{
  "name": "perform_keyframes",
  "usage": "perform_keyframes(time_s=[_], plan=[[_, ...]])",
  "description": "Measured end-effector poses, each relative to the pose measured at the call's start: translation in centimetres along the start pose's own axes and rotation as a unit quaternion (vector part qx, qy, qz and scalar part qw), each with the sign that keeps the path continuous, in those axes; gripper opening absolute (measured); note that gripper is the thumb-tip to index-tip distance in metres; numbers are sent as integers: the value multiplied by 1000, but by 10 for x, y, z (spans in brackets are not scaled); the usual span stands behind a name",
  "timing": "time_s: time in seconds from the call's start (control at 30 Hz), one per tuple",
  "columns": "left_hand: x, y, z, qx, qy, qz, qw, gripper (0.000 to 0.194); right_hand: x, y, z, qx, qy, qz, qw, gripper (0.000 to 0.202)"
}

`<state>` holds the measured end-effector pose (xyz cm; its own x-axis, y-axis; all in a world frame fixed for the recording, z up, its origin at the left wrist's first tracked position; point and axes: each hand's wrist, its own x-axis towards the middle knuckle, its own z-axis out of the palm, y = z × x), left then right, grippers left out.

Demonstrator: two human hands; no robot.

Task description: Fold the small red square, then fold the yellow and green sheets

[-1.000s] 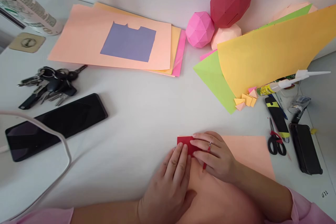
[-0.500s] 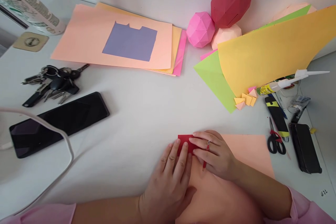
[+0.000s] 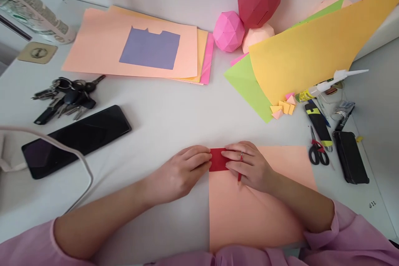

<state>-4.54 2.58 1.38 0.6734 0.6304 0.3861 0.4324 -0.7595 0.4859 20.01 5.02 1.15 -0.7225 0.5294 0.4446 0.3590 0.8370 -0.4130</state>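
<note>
A small red paper piece (image 3: 218,163) lies on the upper left corner of a large peach sheet (image 3: 249,216). My left hand (image 3: 183,170) is at its left edge, fingers together and fingertips pinching the edge of the red piece. Across its right part rests my right hand (image 3: 249,164), fingers a little bent and pressing down on it. A red pencil (image 3: 239,177) sticks out beneath the right hand, its tip toward me; the rest of it is hidden by the fingers.
Keys (image 3: 70,97) and a black phone (image 3: 77,141) with a white cable lie left. Paper sheets (image 3: 99,45) and faceted paper balls (image 3: 229,31) are at the back. Scissors (image 3: 318,153), a cutter (image 3: 318,126), a glue bottle (image 3: 314,91) and a black case (image 3: 351,158) stand right.
My left hand has moved left off the top of the red piece to its left edge, its fingers now drawn together. My right hand stays on the piece. The whole view has shifted slightly.
</note>
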Motion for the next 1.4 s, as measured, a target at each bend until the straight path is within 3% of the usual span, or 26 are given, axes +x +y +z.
perform_keyframes(time_s=[0.2,0.47,0.63,1.23,1.4], plan=[[0,1,2,-10,4,8,1000,25,0,-1,1,4,9,-7,1000,18],[2,6,1,84,-31,66,994,24,0,-2,0,8,17,-18,1000,12],[0,4,1,56,-33,44,997,25,-3,0,-4,36,-11,-19,999,11],[-2,2,2,37,-22,49,998,23,-5,2,-3,58,-15,-9,998,10],[0,0,0,-26,4,35,999,19,-3,2,-4,65,-13,-7,998,10]])
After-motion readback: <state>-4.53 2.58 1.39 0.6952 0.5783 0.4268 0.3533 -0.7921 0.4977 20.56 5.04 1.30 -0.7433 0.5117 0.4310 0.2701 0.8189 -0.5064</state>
